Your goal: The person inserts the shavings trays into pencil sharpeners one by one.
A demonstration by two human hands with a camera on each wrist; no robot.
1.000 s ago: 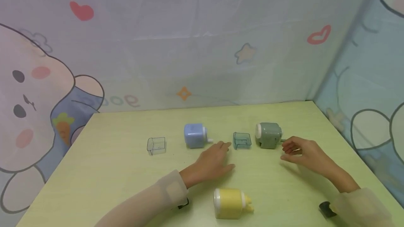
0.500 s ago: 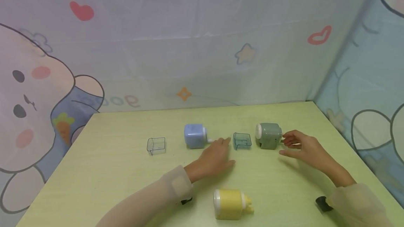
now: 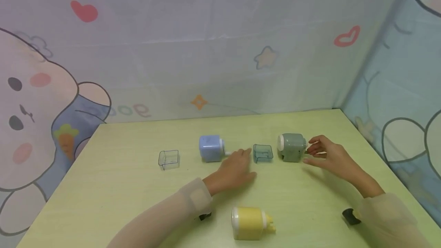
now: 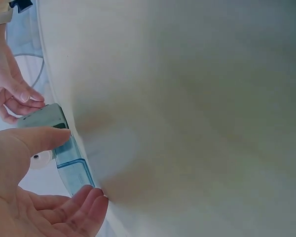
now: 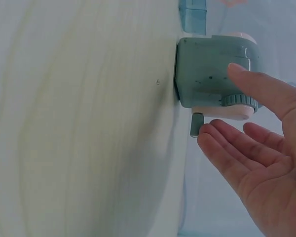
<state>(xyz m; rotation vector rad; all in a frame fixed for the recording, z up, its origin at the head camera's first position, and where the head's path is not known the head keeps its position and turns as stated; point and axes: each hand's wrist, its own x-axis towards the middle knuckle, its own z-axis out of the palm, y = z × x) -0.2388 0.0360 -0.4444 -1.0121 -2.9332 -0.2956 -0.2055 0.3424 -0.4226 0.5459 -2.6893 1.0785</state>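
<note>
A green crank pencil sharpener (image 3: pixel 292 147) stands toward the back right of the table, its crank facing right. Beside that crank is my right hand (image 3: pixel 330 160), fingers loosely bent; in the right wrist view the fingertips come close to the crank knob (image 5: pixel 197 125), and contact is unclear. My left hand (image 3: pixel 235 171) reaches over the table, thumb and fingers spread, with nothing in its grasp. Just past its fingertips lies a clear teal shavings drawer (image 3: pixel 263 153). A blue pencil sharpener (image 3: pixel 211 148) sits behind that hand, its crank end partly covered by the fingers.
A yellow pencil sharpener (image 3: pixel 249 223) lies near the front of the table. Left of the blue one is another clear shavings drawer (image 3: pixel 169 159). Printed cloth (image 3: pixel 165 49) hangs behind the table (image 3: pixel 131 194) and along its sides.
My right hand has moved slightly up and left, nearer the green sharpener's crank. The left hand has shifted a little, its fingers now overlapping the blue sharpener's crank end.
</note>
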